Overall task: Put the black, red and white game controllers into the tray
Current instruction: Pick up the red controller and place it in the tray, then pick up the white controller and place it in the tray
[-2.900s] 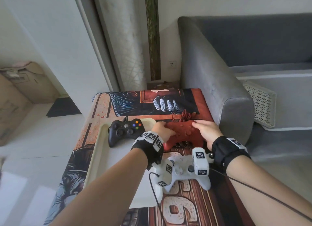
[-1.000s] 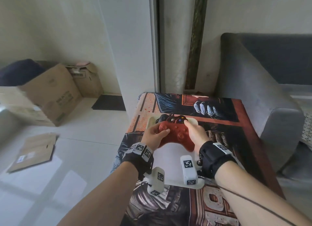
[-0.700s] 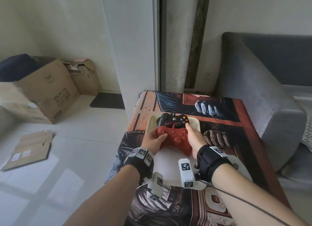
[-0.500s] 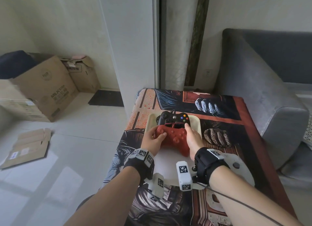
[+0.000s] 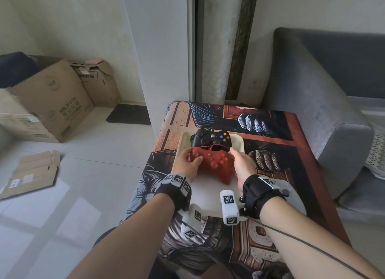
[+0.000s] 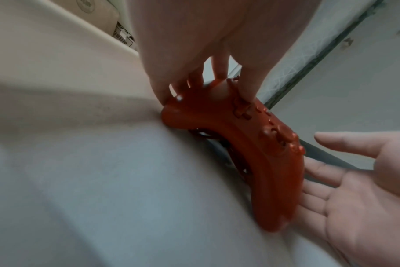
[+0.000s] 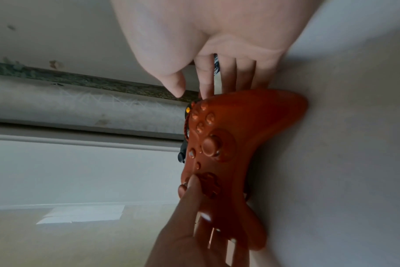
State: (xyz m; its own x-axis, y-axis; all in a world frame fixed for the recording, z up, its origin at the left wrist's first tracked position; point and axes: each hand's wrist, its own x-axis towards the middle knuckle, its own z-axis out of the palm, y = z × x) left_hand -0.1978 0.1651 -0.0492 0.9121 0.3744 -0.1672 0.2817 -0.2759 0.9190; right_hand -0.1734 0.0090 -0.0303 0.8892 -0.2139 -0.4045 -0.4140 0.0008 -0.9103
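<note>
Now the red controller (image 5: 214, 164) lies on the floor of the cream tray (image 5: 180, 145), just in front of the black controller (image 5: 211, 138), which sits at the far end of the same tray. The left hand (image 5: 188, 161) holds the left grip, with the thumb curled over the top face near the cross pad and the other fingers (image 6: 218, 68) under the edge. The right hand (image 5: 242, 165) is at the right grip, but its fingers are straight and spread, only touching the side, so it seems ready to leave. The red braided cable (image 5: 210, 147) is bunched between the two controllers. The white controller (image 5: 291, 197) is mostly hidden behind the right wrist; it lies on the table (image 5: 270, 128) at the right edge of the tray, and I judge it is not inside yet. What could go wrong: the red cable may catch on a finger when the hands pull back and drag the controller, or the red one may push the black one against the far rim. Little free floor remains near the front for the white one. On the cardboard box (image 5: 52, 103) to the left I can read "MILK"; the rest of the print is too small to read. The wristbands carry square black and white markers (image 5: 229, 199).
</note>
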